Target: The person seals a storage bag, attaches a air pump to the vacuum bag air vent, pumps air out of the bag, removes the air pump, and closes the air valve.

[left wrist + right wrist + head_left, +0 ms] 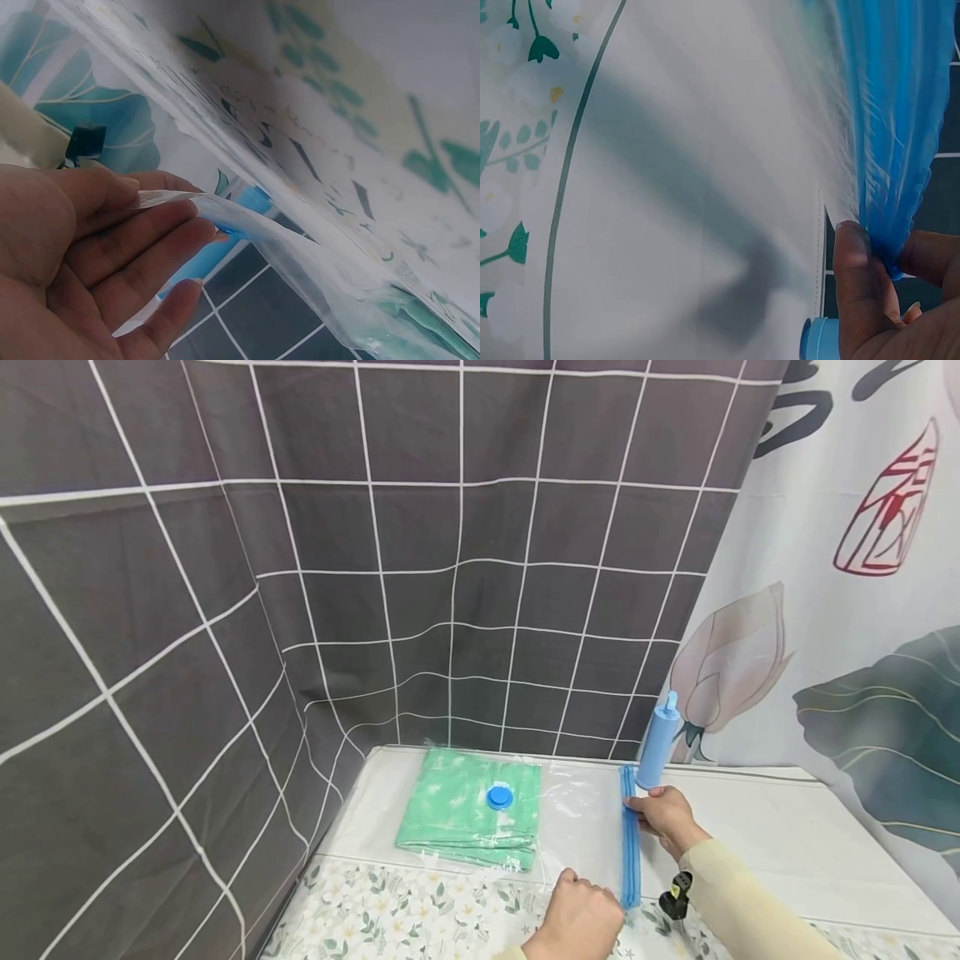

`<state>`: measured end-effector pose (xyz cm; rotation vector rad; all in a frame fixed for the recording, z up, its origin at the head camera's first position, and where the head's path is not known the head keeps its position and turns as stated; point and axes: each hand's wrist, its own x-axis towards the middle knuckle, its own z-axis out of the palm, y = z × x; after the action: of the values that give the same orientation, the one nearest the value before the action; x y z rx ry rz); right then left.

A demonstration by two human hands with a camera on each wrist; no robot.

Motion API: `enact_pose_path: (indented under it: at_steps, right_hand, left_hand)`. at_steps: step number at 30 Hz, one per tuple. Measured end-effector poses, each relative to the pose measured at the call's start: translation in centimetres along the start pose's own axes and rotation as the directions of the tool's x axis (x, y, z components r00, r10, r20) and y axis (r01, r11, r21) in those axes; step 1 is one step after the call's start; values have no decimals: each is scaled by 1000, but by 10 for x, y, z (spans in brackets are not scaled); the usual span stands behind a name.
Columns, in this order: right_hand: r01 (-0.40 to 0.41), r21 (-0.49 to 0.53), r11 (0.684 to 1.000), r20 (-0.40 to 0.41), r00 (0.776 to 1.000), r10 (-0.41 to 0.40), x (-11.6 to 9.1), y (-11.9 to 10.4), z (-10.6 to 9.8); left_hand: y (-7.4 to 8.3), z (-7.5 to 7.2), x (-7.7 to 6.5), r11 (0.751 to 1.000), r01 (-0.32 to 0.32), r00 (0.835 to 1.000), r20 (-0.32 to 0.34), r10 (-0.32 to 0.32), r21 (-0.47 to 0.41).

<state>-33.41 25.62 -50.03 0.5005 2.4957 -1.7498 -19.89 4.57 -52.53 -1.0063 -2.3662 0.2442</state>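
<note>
The left hand (pixel 577 917) seems to pinch the clear bag (pixel 579 814), the right hand (pixel 667 818) pinches its blue strip (pixel 631 852), likely straightening it; closing it calls for even tension.

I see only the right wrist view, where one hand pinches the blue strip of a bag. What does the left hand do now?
Observer: The left hand pinches the clear bag between its thumb and fingers.
Operator: Thank you. At the top of my view I see faint green. What lies inside the bag?
Observer: The head view shows a folded green cloth inside.
Operator: And is there something on the bag, above this cloth?
Observer: Yes, a round blue cap, on the half nearer the strip.
</note>
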Motion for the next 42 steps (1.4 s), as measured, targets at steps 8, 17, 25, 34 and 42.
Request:
enact_pose_path:
  at_steps: [8, 17, 25, 34, 42]
  right_hand:
    - [3, -1, 1000, -9, 1000, -3, 0, 0, -2]
    - [-6, 6, 1000, -5, 1000, 6, 1, 1, -2]
    - [-3, -7, 1000, -18, 1000, 3, 6, 1, -2]
    - [-6, -6, 1000, -14, 1000, 6, 7, 1, -2]
    - [-5, 9, 1000, -23, 1000, 6, 8, 1, -2]
  left_hand:
    - [2, -1, -2, 1000, 6, 999, 42, -6, -5]
    - [1, -3, -2, 1000, 16, 998, 61, -16, -5]
    - [0, -3, -2, 1000, 6, 999, 37, -7, 10]
    - [-1, -2, -3, 1000, 6, 1000, 24, -7, 21]
    - [-1, -4, -4, 1000, 1, 999, 54, -2, 14]
